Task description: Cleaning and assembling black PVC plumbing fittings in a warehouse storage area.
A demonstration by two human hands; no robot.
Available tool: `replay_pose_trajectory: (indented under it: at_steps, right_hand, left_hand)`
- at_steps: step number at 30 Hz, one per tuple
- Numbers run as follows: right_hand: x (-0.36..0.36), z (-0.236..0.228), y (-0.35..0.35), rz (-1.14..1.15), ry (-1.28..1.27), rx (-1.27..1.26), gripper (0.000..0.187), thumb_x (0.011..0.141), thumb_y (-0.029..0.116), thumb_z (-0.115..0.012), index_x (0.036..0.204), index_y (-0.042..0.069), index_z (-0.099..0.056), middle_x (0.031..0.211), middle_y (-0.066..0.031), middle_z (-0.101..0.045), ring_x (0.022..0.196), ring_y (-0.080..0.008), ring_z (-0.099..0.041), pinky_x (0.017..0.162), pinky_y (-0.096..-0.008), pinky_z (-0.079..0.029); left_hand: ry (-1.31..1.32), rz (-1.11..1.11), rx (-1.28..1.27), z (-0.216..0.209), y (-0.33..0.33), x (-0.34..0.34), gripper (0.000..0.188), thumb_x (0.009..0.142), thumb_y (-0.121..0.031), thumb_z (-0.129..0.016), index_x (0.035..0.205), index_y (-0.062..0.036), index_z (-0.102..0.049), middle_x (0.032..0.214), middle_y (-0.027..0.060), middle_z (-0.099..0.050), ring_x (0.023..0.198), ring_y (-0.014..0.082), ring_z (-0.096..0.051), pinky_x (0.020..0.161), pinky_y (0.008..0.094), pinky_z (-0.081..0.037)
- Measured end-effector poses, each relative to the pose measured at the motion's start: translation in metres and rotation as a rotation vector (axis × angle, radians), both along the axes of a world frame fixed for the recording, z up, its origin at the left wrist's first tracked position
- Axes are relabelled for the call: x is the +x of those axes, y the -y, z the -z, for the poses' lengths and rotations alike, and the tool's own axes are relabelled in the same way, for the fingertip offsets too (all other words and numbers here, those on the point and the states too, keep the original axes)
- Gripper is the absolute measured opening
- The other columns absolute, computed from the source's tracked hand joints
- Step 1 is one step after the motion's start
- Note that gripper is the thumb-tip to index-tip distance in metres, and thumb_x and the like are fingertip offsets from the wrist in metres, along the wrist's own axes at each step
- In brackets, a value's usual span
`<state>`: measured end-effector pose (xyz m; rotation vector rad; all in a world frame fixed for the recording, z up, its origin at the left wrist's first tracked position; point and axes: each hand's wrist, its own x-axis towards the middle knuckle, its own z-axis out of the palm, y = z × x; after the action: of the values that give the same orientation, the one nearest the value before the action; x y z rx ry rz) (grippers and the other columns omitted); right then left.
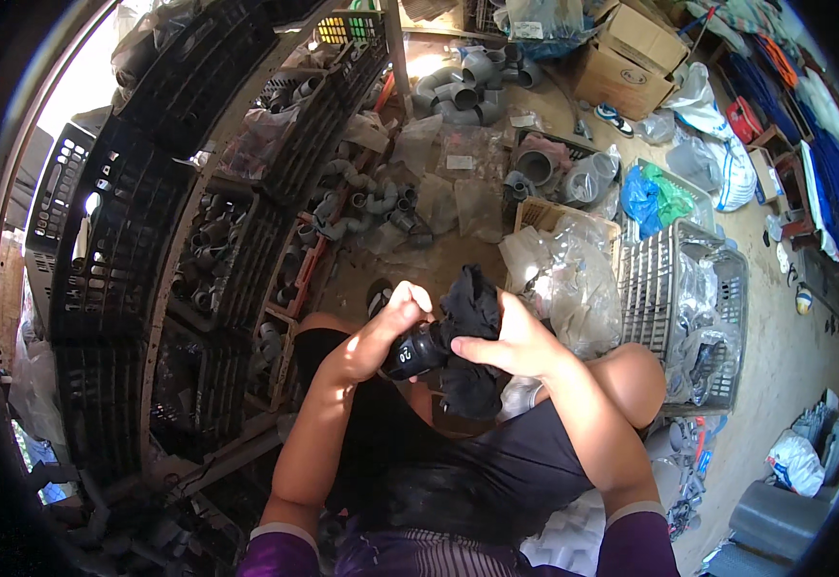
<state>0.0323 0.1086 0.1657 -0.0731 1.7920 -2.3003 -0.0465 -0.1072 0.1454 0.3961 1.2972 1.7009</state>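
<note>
Above my lap, my left hand [387, 330] is wrapped round a black cylindrical fitting [415, 352] with light markings on its side. A crumpled black cloth [471, 300] lies against the fitting's right end. My right hand [515, 338] grips this cloth, its thumb stretched toward the fitting and pressing the cloth on it. Part of the cloth hangs below the hand. The fingers behind the fitting and cloth are mostly hidden.
Black crates on a shelf rack [164, 298] stand at my left, several holding pipe fittings. Grey pipe elbows [472, 82] lie on the floor ahead. Right of me are a grey crate [650, 284] with plastic bags and a cardboard box [621, 82] farther off.
</note>
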Motion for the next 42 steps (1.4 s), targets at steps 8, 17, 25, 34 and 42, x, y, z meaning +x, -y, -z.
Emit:
replay_pose_trajectory:
  at_steps: [8, 17, 25, 34, 42]
  right_hand:
    - [-0.003, 0.014, -0.010, 0.035, 0.281, -0.236, 0.033, 0.079, 0.003, -0.077, 0.108, 0.003, -0.062, 0.096, -0.0020, -0.066, 0.087, -0.0116, -0.063, 0.078, -0.0276, -0.051]
    - [0.002, 0.007, -0.012, -0.024, 0.308, -0.300, 0.038, 0.073, 0.007, -0.082, 0.104, 0.002, -0.062, 0.090, -0.0008, -0.066, 0.080, -0.0113, -0.062, 0.073, -0.0275, -0.051]
    - [0.005, -0.015, -0.014, 0.010, -0.190, 0.447, 0.036, 0.069, 0.004, -0.074, 0.101, 0.001, -0.058, 0.081, -0.0148, -0.064, 0.072, -0.0230, -0.065, 0.070, -0.0348, -0.050]
    - [0.003, -0.004, -0.019, 0.062, -0.320, 0.580, 0.029, 0.069, 0.009, -0.077, 0.092, -0.001, -0.063, 0.079, -0.0158, -0.067, 0.073, -0.0292, -0.068, 0.069, -0.0356, -0.052]
    - [0.008, -0.011, -0.013, 0.112, -0.393, 0.583, 0.032, 0.066, 0.010, -0.079, 0.090, 0.000, -0.060, 0.073, -0.0161, -0.064, 0.069, -0.0338, -0.065, 0.066, -0.0384, -0.050]
  left_hand:
    - [-0.137, 0.081, 0.128, -0.015, 0.012, -0.001, 0.076, 0.070, -0.009, -0.083, 0.131, -0.0066, -0.037, 0.121, 0.0099, -0.052, 0.113, 0.0211, -0.054, 0.096, 0.0334, -0.042]
    - [-0.216, -0.244, 0.158, -0.014, 0.012, 0.025, 0.043, 0.082, -0.008, -0.075, 0.120, 0.0049, -0.059, 0.103, 0.0114, -0.068, 0.085, 0.0133, -0.065, 0.071, 0.0250, -0.053]
    - [-0.005, -0.131, 0.025, -0.003, 0.009, 0.027, 0.039, 0.099, -0.030, -0.056, 0.109, 0.0070, -0.064, 0.073, 0.0131, -0.067, 0.046, 0.0102, -0.056, 0.040, 0.0205, -0.038]
    - [0.180, -0.126, 0.178, 0.006, -0.002, 0.024, 0.052, 0.096, -0.033, -0.057, 0.133, 0.0010, -0.044, 0.093, 0.0239, -0.065, 0.070, 0.0223, -0.068, 0.056, 0.0298, -0.057]
    - [-0.009, -0.343, 0.049, 0.007, 0.001, 0.034, 0.037, 0.095, -0.038, -0.058, 0.092, -0.0010, -0.056, 0.072, 0.0092, -0.060, 0.049, 0.0114, -0.052, 0.040, 0.0225, -0.037]
